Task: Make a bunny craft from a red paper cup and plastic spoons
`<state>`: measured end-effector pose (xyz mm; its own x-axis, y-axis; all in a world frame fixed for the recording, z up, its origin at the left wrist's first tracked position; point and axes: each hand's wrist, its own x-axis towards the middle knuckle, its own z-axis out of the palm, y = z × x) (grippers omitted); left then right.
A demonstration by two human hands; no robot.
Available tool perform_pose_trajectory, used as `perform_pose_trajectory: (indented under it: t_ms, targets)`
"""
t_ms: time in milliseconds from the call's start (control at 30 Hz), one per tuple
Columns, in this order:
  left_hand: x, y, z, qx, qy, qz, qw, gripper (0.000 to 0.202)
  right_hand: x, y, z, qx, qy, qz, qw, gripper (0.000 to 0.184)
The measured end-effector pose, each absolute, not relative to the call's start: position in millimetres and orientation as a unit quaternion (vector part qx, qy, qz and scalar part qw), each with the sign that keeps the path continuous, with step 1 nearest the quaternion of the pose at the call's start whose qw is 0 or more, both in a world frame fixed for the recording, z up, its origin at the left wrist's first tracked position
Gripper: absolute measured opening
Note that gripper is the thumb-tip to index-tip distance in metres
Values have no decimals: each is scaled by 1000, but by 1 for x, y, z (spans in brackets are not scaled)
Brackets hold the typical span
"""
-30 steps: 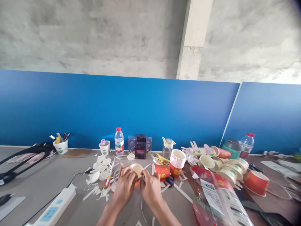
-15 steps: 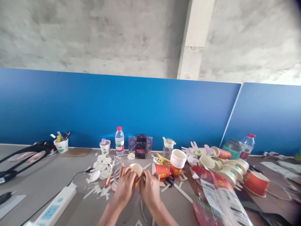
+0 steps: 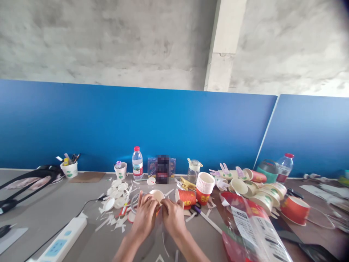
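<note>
Between both hands, at the lower middle, is a paper cup [image 3: 157, 195] with a cream inside and a bit of red outer wall showing. My left hand [image 3: 145, 214] is closed on the cup's left side, with one finger sticking up. My right hand [image 3: 173, 215] pinches at the rim on the right; fingers of both hands nearly meet there. Whatever lies between the fingertips is hidden. Just right of my right hand, a red paper cup [image 3: 185, 197] lies on its side beside an upright stack of red cups [image 3: 204, 189].
Paper scraps and white discs [image 3: 116, 198] lie left of the hands. A purple-handled tool [image 3: 198, 210], a clear plastic bag [image 3: 249, 225] and tipped cups [image 3: 263, 198] are on the right. A water bottle [image 3: 137, 163] stands behind; a power strip [image 3: 61, 240] lies front left.
My right fingertips have shifted slightly up and left, closer to the cup's rim and my left hand. The view has moved a little; the other things stay put.
</note>
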<state>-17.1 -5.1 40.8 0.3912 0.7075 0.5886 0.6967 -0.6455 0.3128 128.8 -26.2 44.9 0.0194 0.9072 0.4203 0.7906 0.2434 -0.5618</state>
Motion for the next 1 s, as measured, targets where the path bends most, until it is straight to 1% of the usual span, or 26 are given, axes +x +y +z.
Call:
perform_pose_trajectory:
  t_ms: [67,167,267,400,467,533,700,867,1000]
  targets:
    - [-17,-7,44,835,421,354,2,27,129,-28,48,-614,-702,58,356,30]
    - [-18,-9,47,833,425,353,-17,26,130,-31,49,-602,-712,4,361,23]
    - [-18,-10,47,834,425,349,-46,23,129,-32,48,-584,-717,-44,378,22]
    - [-17,-9,44,823,415,373,-99,29,127,-32,44,-550,-719,-98,413,21]
    - [-16,-9,43,816,417,383,-118,27,126,-31,42,-539,-716,-113,429,20]
    - [-15,-10,44,812,419,386,-128,24,126,-31,41,-536,-714,-118,434,21]
    - [-15,-10,45,812,414,388,-134,26,127,-31,41,-537,-719,-107,429,22]
    - [-13,-9,41,816,429,376,-90,27,126,-32,44,-545,-721,-90,418,25]
    - [-7,-10,37,797,447,404,-46,27,125,-28,40,-550,-700,-58,452,31]
